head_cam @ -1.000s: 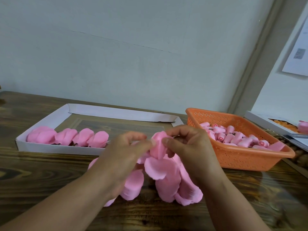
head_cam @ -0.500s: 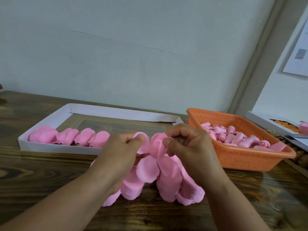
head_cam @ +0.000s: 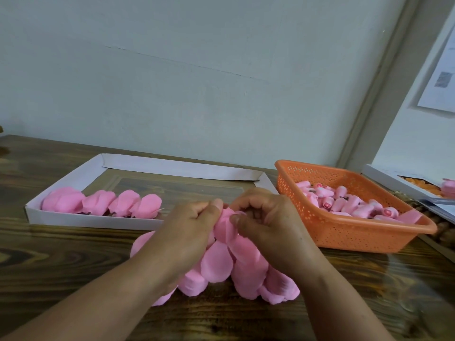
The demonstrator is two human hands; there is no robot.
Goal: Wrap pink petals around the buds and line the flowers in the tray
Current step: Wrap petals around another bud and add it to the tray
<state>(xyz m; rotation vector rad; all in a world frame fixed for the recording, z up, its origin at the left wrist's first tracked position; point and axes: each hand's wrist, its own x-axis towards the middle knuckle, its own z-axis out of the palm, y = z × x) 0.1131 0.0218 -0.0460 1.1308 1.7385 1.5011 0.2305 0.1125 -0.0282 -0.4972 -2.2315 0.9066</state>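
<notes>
Dark wood-grain surface against pale wall. White cardboard tray at rear left: four finished pink flowers lined along near wall. Orange perforated basket at right: pink buds heaped inside. Centre: left hand and right hand, fingers curled, both pinching pink petal at top of loose petal pile.

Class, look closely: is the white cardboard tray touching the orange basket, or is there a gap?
Cannot tell. In the head view the white tray has its right corner close beside the orange basket, but no contact or gap shows plainly.
</notes>
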